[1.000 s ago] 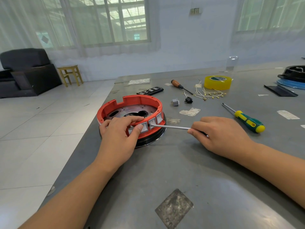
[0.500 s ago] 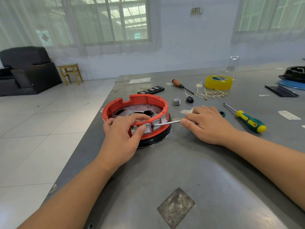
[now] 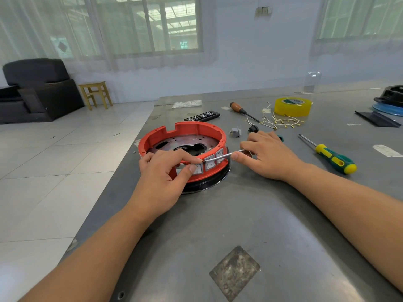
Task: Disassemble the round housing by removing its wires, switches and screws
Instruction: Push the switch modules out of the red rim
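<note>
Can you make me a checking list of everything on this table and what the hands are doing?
Surface: grey metal table, scuffed square patch near the front.
Job's things: red round housing with three grey switches in its wall; thin metal tool tip at the switches.
Clutter: green-yellow screwdriver, wooden-handled screwdriver, yellow tape roll, loose switch.
Grips: left hand pinches the housing wall; right hand holds the tool.
Cables: removed wires lie beside the tape.
Surroundings: black armchair, wooden stool, windows.
</note>
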A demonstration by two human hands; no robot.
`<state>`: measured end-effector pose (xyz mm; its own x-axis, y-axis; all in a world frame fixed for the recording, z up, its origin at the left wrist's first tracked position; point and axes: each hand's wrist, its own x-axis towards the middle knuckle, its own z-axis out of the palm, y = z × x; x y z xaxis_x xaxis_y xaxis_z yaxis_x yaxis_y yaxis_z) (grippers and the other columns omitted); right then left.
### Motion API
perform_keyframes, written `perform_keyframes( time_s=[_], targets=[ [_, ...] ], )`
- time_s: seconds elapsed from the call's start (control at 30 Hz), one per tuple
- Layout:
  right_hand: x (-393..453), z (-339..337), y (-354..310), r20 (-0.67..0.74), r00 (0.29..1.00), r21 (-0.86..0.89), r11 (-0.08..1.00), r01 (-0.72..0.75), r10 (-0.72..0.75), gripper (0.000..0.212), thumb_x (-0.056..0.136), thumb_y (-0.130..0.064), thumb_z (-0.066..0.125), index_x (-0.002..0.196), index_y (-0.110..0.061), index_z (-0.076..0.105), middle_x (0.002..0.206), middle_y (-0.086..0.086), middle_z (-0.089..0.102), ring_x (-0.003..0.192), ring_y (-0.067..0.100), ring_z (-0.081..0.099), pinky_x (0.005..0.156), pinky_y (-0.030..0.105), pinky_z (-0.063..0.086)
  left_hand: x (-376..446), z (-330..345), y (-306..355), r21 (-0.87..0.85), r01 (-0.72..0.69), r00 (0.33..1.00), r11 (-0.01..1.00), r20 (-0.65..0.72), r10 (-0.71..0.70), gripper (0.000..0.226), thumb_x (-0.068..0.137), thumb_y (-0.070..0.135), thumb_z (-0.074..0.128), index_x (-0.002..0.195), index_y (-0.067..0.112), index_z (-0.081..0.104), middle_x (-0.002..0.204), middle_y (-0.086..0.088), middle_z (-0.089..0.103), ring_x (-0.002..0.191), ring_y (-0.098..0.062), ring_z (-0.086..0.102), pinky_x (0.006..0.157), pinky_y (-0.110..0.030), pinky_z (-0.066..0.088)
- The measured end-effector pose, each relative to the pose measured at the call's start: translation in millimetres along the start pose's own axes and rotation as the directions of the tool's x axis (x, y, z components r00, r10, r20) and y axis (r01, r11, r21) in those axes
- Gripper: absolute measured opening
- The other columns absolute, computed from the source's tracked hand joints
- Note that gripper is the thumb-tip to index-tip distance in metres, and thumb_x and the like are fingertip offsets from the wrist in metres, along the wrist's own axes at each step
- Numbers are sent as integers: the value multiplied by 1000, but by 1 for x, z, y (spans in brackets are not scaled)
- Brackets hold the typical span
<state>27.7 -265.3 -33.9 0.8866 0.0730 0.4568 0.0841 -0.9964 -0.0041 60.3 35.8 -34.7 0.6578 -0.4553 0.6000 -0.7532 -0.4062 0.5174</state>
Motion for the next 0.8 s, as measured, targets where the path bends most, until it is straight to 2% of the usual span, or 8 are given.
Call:
perform_keyframes(
  time_s=[0.17, 0.27, 0.33, 0.4, 0.5, 0.6, 0.8],
  targets=[
    [-17, -8, -6, -17, 998, -35, 997, -67, 67, 79, 90, -85, 10, 88, -27, 65, 82, -7, 50, 87, 17, 49, 84, 40, 40, -1, -1, -3, -9, -11, 1000, 1000, 5, 11, 16, 97, 41, 65, 103, 56, 65, 107, 34, 65, 118, 1, 52, 118, -46, 22],
    [-36, -13, -13, -37, 992, -36, 992, -118, 117, 66, 90, -81, 12, 87, -33, 58, 82, -8, 50, 86, 17, 47, 83, 39, 38, -1, -2, -4, -8, -20, 1000, 1000, -1, 20, 16, 97, 44, 63, 103, 58, 64, 105, 33, 67, 117, 4, 51, 115, -42, 22],
    [-49, -18, -16, -22, 986, -6, 986, -165, 165, 63, 88, -80, 10, 86, -37, 56, 81, -11, 50, 85, 15, 47, 82, 36, 35, -1, -2, -6, -11, -27, 1000, 1000, -3, 27, 23, 100, 38, 69, 101, 60, 63, 107, 32, 67, 117, 5, 50, 114, -41, 22],
    [-61, -22, -17, -16, 981, 1, 981, -196, 196, 65, 88, -80, 9, 83, -36, 56, 78, -11, 49, 83, 16, 47, 80, 36, 35, -1, -1, -7, -2, -29, 1000, 1000, -6, 29, 26, 101, 32, 71, 103, 57, 65, 103, 32, 67, 116, 4, 51, 116, -46, 23],
    [-76, -27, -18, -11, 984, -75, 981, -180, 180, 70, 89, -82, 6, 82, -36, 59, 76, -12, 50, 81, 14, 50, 80, 37, 39, -1, 0, -7, 1, -15, 1000, 1000, -13, 15, 13, 97, 42, 66, 105, 52, 68, 104, 33, 66, 115, 3, 52, 117, -48, 23],
    [-81, -27, -22, -18, 981, -148, 970, -194, 193, 71, 90, -83, 5, 80, -38, 59, 74, -12, 51, 80, 14, 52, 78, 36, 40, -1, 0, -6, 5, -7, 1000, 1000, -12, 7, 14, 94, 47, 62, 105, 53, 67, 105, 35, 65, 117, 5, 51, 118, -47, 24],
    [-80, -23, -29, -52, 971, -220, 946, -239, 233, 77, 90, -82, 4, 78, -34, 63, 69, -12, 49, 74, 15, 51, 72, 34, 35, -1, -1, -5, 17, 12, 1000, 1000, 1, -12, 22, 99, 31, 73, 107, 52, 68, 108, 32, 66, 113, -4, 54, 118, -51, 24]
  ],
)
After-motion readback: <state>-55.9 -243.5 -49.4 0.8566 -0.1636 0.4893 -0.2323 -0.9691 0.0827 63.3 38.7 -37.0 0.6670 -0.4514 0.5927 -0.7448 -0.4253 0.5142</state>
